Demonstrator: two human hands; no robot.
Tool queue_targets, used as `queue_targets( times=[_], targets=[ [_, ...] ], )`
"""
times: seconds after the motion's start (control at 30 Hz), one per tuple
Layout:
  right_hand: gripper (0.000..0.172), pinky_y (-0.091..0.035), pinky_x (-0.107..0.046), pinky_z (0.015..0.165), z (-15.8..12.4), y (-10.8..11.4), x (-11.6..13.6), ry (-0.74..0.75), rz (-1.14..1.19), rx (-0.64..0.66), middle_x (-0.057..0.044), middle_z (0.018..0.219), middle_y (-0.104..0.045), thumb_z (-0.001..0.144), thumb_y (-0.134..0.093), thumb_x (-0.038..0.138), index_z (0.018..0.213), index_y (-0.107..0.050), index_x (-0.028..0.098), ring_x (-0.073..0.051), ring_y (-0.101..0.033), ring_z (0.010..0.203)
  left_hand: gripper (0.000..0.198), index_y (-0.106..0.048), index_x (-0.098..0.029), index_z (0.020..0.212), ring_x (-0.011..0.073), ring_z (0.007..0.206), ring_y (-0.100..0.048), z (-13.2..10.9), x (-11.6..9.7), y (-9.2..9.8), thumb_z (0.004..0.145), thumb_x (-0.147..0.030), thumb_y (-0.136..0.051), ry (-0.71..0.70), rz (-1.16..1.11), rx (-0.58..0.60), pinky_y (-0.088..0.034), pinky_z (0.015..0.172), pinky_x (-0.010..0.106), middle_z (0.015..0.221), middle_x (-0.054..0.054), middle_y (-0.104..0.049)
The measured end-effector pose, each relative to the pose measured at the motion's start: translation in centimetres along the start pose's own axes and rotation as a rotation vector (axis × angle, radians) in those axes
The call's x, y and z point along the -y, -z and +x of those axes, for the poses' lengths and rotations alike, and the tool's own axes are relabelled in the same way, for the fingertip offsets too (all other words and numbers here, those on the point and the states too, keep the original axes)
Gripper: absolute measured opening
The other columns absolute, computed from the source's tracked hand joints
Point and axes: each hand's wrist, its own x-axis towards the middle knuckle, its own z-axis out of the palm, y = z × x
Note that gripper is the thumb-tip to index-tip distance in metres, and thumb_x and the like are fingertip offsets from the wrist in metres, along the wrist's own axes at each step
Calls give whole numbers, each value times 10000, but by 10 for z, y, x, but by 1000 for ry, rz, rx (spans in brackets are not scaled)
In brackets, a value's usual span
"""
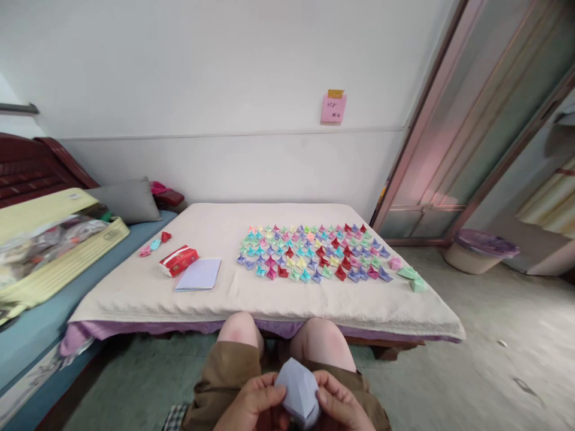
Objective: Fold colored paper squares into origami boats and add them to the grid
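Low in the view, above my lap, a pale blue-lavender folded paper piece (pixel 297 389) is held between both hands. The fingers of my left hand (pixel 258 400) pinch its left side. On its right side my right hand (pixel 339 400) grips the paper with thumb and fingers. The underside of the folded piece is hidden. Beyond my knees, rows of small folded paper pieces (pixel 315 277) in many colours stand on a cream cloth-covered table (pixel 135 299). A stack of lavender paper sheets (pixel 200 275) lies left of the rows.
A red tissue pack (pixel 179 261) touches the paper stack. Small folded pieces (pixel 156 245) sit farther left, and green ones (pixel 417 284) by the right edge. A yellow case (pixel 58 257) rests on the bench at left. A bin (pixel 476 254) stands on the floor at right.
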Motion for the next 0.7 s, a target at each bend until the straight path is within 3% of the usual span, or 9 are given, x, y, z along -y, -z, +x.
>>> queue_targets(
  times=[0.1,0.23,0.33,0.43,0.57,0.7],
  targets=[
    [360,-451,-280,613,3,-3,9,76,-3,-60,-3,623,-672,555,-911,350,810,-721,181,-169,-612,592,247,-682,-99,788,81,496,-515,-3,-10,-12,734,-302,-811,-40,-3,-97,-366,418,156,635,23,-600],
    [375,-442,-259,614,1,-5,20,151,-104,-144,27,578,-646,557,-919,317,839,-712,182,-147,-603,574,236,-670,-109,820,110,607,-583,-8,-14,-24,741,-286,-806,-90,13,-135,-436,522,182,735,51,-647],
    [358,-374,-214,544,-4,-8,27,172,-226,-160,38,566,-637,593,-908,298,856,-701,169,-101,-550,503,294,-673,-124,844,164,690,-615,-8,-11,-22,690,-319,-829,-160,39,-129,-487,646,267,761,53,-663],
    [374,-327,-210,506,-10,-15,33,177,-299,-103,44,575,-629,641,-880,329,931,-699,178,-92,-517,479,327,-667,-131,792,189,732,-595,-6,-9,-17,656,-380,-828,-296,201,-147,-473,676,296,850,64,-658],
    [446,-416,-267,596,-17,-27,34,254,-383,-68,-14,725,-701,667,-853,374,1045,-692,199,-166,-606,650,341,-619,-137,684,185,788,-540,-7,-10,-14,682,-433,-789,-485,468,-205,-433,667,260,985,75,-612],
    [496,-454,-297,655,-18,-31,30,335,-403,-118,-20,753,-696,634,-860,408,1057,-687,216,-202,-619,721,340,-641,-145,766,201,792,-546,-8,-9,-15,726,-468,-740,-499,517,-205,-437,675,272,1006,80,-604]
  ],
)
